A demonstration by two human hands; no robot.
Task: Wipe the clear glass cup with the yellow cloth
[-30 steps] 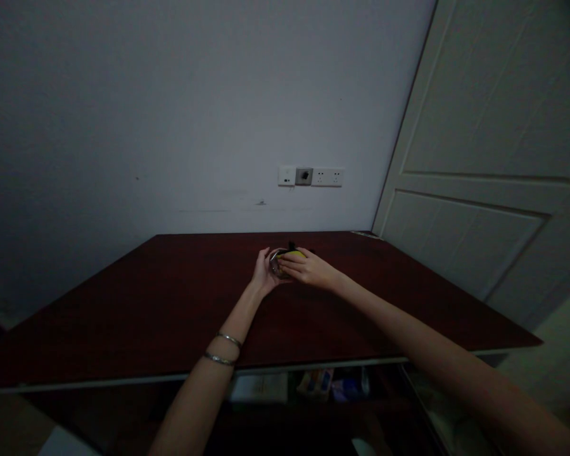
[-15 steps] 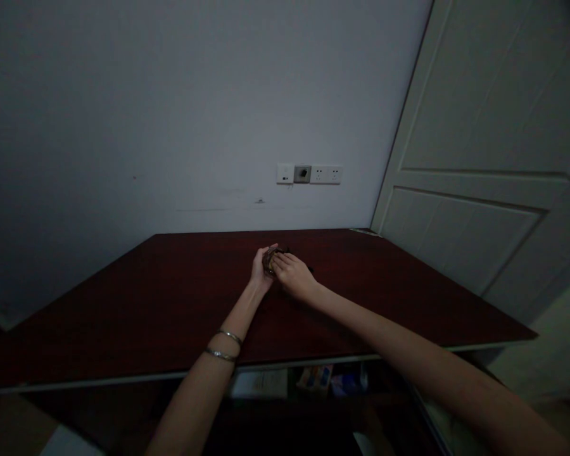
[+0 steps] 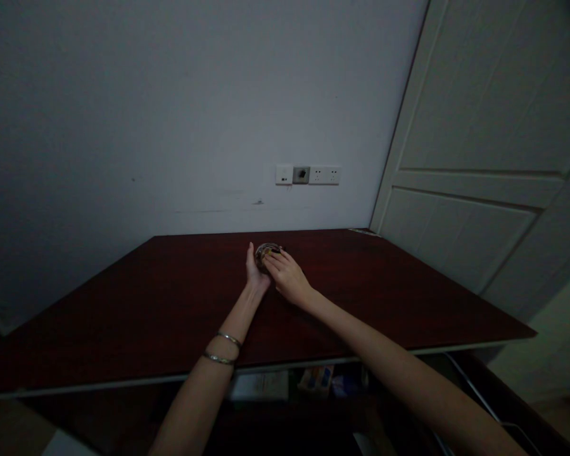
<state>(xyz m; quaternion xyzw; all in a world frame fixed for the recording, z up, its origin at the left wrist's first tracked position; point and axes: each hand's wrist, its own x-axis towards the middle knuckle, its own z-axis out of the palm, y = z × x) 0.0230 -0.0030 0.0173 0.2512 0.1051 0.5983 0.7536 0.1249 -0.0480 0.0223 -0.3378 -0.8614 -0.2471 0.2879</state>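
Note:
My left hand [image 3: 255, 273] cups a small, shiny, round brown object [image 3: 266, 246] with a curved, glassy-looking rim, over the middle of the dark red desk; its thumb stands up along the left side. From the right, my right hand [image 3: 289, 277] reaches in with its fingers bent and close together, pressing on the inner part of that object. A yellowish patch shows by these fingertips, but whether it is a separate piece cannot be made out. Dim light and the fingers hide most of the object.
The dark red desktop [image 3: 171, 310] spreads out on both sides. Behind it, a pale wall carries a row of sockets [image 3: 323, 175]. A white panelled door [image 3: 465, 196] stands at the right. Under the front edge, an open space holds papers [image 3: 261, 385] and a small box [image 3: 316, 380].
Both hands and the round object have shifted slightly left. The object has tilted, so more of its rim shows. My right forearm has swung lower and inward.

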